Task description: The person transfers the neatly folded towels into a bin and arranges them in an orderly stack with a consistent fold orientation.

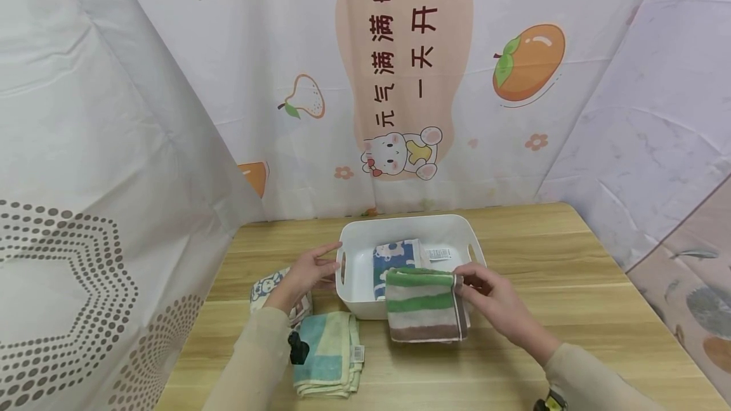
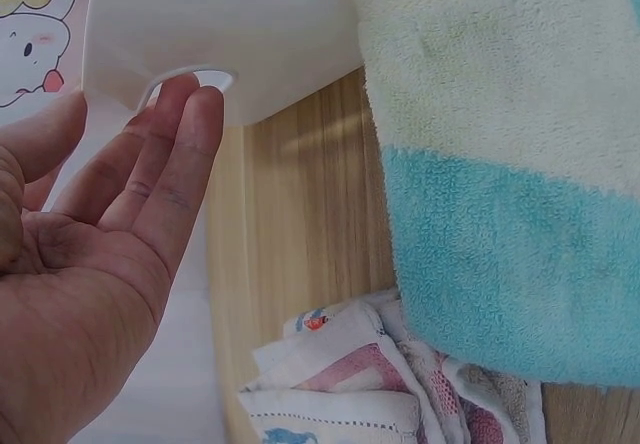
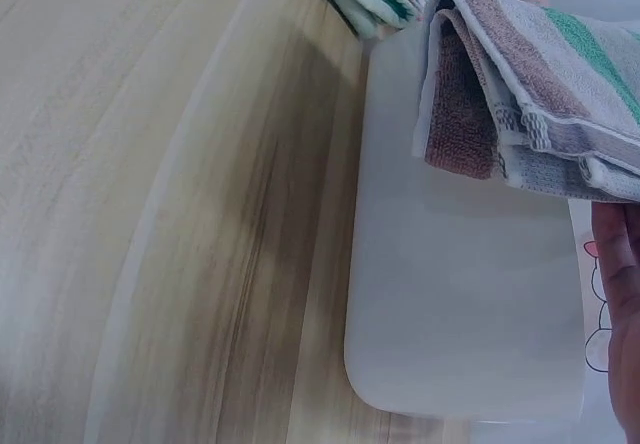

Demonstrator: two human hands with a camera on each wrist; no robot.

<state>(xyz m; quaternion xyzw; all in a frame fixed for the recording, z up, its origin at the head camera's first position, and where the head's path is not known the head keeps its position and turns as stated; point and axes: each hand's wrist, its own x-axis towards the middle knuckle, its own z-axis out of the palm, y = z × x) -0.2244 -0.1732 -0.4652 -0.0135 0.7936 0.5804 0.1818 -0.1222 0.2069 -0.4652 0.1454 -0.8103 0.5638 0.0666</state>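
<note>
My right hand [image 1: 493, 300] pinches the right edge of a folded towel with green, grey and brown stripes [image 1: 422, 306]. This towel hangs over the front of a white plastic basket [image 1: 358, 265]. At the basket's left side, my left hand [image 1: 302, 278] has its fingers extended. In the left wrist view, fingertips [image 2: 207, 104] lie at the basket's handle slot. Inside the basket is a blue and white patterned towel [image 1: 394, 252], partly hidden behind the striped one. In the right wrist view, the striped towel [image 3: 540, 74] drapes in front of the basket wall [image 3: 465, 304].
A folded teal and cream towel [image 1: 322, 351] lies front left on the wooden table [image 1: 542, 259]. Beside it, partly under my left arm, is a folded printed towel [image 1: 264, 285]. A printed curtain [image 1: 308, 163] hangs behind the table.
</note>
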